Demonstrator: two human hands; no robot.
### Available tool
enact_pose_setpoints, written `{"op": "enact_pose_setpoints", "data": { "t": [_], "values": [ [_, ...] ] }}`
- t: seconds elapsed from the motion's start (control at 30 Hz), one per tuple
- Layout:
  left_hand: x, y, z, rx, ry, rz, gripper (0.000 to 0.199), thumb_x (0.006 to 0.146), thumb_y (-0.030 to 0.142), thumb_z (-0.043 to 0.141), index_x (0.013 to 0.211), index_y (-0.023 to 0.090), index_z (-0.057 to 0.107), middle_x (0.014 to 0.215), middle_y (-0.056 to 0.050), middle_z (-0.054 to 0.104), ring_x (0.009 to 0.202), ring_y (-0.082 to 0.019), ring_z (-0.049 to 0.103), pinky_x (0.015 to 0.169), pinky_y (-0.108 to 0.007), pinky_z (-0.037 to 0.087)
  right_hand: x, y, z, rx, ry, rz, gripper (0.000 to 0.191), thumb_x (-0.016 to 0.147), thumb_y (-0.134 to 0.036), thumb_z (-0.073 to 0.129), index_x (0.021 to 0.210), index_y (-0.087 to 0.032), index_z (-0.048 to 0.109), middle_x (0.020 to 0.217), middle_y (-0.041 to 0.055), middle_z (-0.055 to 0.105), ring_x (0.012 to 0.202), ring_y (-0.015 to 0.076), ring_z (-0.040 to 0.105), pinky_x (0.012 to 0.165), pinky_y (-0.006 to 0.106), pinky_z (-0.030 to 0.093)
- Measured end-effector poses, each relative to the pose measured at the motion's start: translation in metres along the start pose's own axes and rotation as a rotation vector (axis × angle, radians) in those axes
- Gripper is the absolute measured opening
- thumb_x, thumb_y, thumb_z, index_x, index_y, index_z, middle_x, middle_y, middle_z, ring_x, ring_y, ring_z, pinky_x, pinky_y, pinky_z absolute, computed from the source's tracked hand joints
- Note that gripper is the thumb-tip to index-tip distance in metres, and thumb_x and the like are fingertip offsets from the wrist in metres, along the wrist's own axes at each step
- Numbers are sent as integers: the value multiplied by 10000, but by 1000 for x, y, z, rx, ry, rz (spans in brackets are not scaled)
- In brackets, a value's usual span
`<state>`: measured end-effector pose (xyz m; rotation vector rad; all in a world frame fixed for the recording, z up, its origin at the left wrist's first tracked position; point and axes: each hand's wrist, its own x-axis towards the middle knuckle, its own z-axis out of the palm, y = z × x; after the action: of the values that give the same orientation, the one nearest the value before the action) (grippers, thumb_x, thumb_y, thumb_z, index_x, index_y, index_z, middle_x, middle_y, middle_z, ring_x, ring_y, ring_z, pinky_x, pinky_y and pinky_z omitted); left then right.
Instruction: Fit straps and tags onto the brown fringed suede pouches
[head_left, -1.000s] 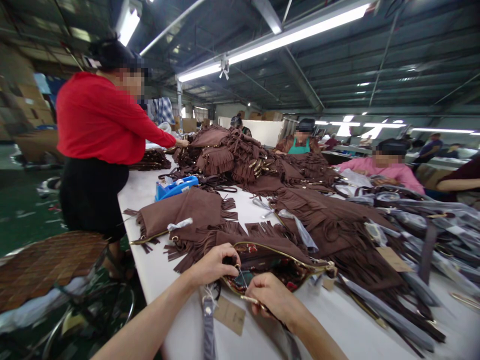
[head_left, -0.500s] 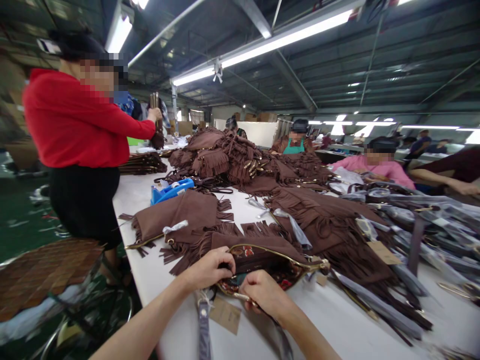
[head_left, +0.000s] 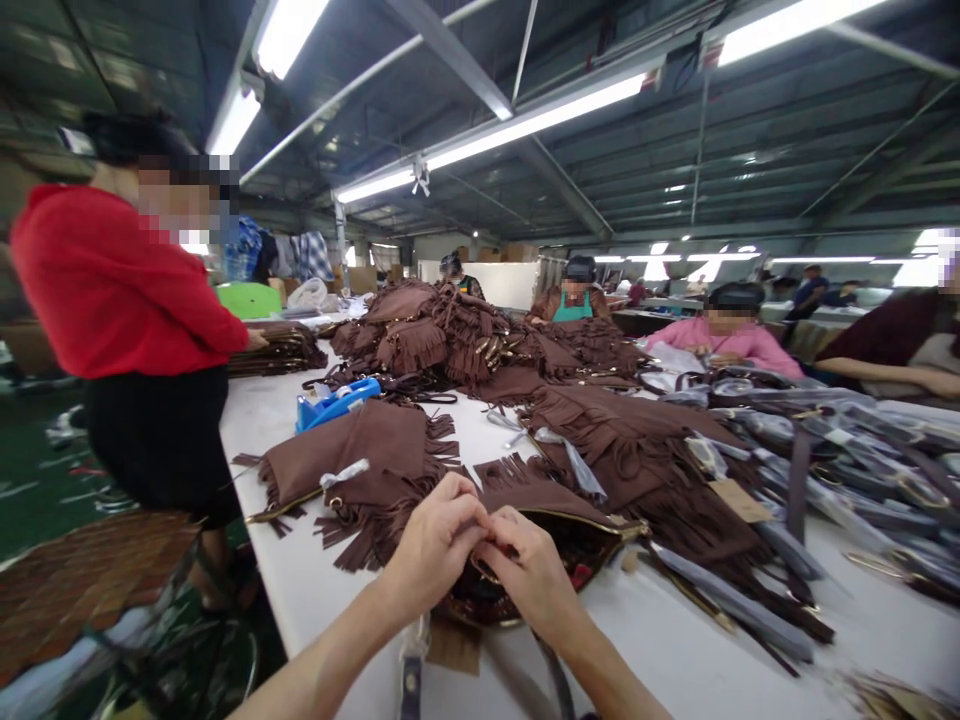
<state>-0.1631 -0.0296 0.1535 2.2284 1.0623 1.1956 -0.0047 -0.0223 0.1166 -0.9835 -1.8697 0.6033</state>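
A brown fringed handbag [head_left: 551, 498] lies unzipped at the table's front, its gold zip edge spread and patterned lining showing inside. Over the left part of that opening, my left hand [head_left: 439, 540] and my right hand [head_left: 529, 570] meet fingertip to fingertip. Both are pinched closed; whatever small thing is between them is hidden by the fingers. A gold-coloured curved edge shows just under my right fingers. Below the bag, a dark strap [head_left: 411, 675] with a clear wrap hangs toward me, beside a brown card tag [head_left: 455, 648].
Another fringed bag [head_left: 367, 440] lies left of mine, with a blue tape dispenser [head_left: 337, 402] behind it. A heap of brown bags [head_left: 420, 325] fills the table's middle. Plastic-wrapped straps [head_left: 847, 450] cover the right. A person in red [head_left: 127, 285] stands at the left edge; others sit across.
My hands have come together and risen slightly from the spread bag opening; the left moved right. The person in red has lowered the bundle onto the stack. The view has shifted slightly.
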Motion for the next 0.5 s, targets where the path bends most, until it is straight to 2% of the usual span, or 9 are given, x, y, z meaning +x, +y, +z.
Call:
{"op": "enact_pose_setpoints", "data": {
  "t": [0.1,0.2,0.3,0.37,0.43,0.5],
  "values": [
    [-8,2,21,-234,55,-183,81,816,175,499,862,197,561,747,15,555,624,-115,535,586,-224,414,3,1,-12,73,-2,29,202,834,-264,583,642,-202,575,690,-8,553,676,150,507,641,263,388],
    [-12,-4,41,-497,17,-353,173,830,274,469,980,193,501,665,43,567,420,-77,455,411,-187,339,3,-3,-24,166,-6,136,182,825,-298,585,682,-188,611,684,-9,584,667,148,518,636,264,399],
    [-10,-8,48,-545,-22,-462,203,799,360,506,863,168,529,523,54,537,327,-59,369,322,-160,233,3,-8,-28,261,-2,190,196,806,-332,603,696,-171,627,652,-16,580,625,131,503,608,256,394],
    [-6,-9,49,-536,-50,-478,213,746,369,563,715,159,536,492,48,519,330,-45,373,318,-146,205,3,-10,-28,393,28,237,222,804,-393,607,796,-172,634,638,-37,552,550,101,454,527,234,354],
    [-4,-8,49,-543,-74,-481,223,714,370,584,662,161,526,497,47,520,328,-40,386,314,-142,210,4,-10,-27,554,53,308,324,802,-492,595,900,-183,612,627,-62,507,464,69,357,432,211,251],
    [-3,-6,50,-588,-75,-519,224,703,384,585,684,168,525,500,50,530,326,-54,425,314,-147,273,5,-9,-26,648,46,359,399,785,-562,591,916,-185,592,616,-76,474,422,49,287,399,204,168]
  ]
}}
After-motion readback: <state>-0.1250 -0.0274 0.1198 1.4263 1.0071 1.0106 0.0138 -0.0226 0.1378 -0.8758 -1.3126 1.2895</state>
